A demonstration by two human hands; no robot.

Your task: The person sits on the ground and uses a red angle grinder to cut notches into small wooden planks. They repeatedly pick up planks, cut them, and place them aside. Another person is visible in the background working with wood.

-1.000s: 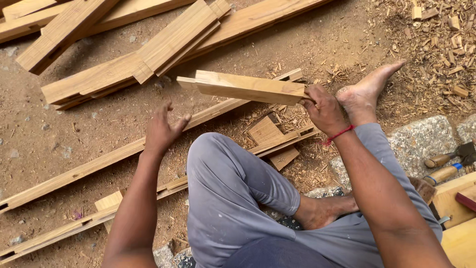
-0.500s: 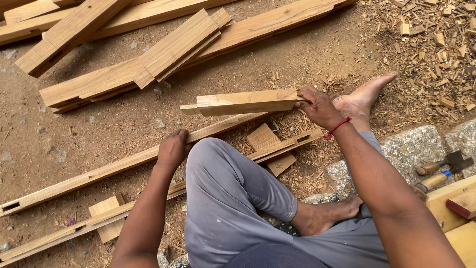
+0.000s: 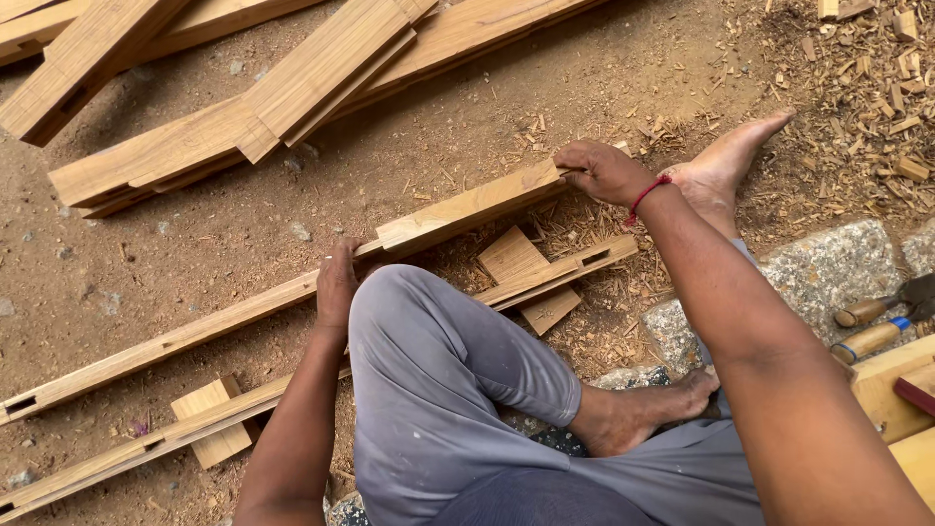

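Note:
I sit on the ground in grey trousers. My right hand, with a red thread at the wrist, grips the far end of a short thick wooden piece that lies on top of a long wooden rail. My left hand presses down on that long rail just beside my raised knee. A second long rail with cut mortise slots lies parallel and nearer to me, partly hidden under my leg. My bare right foot rests next to the right hand.
Stacked planks lie at the top left. Small wood blocks sit under the rails. Wood chips cover the ground at top right. A granite stone, wooden-handled tools and timber lie at right.
My right hand has lowered the short wooden piece from the air onto the long rail. My left hand has come down from the air onto the same rail.

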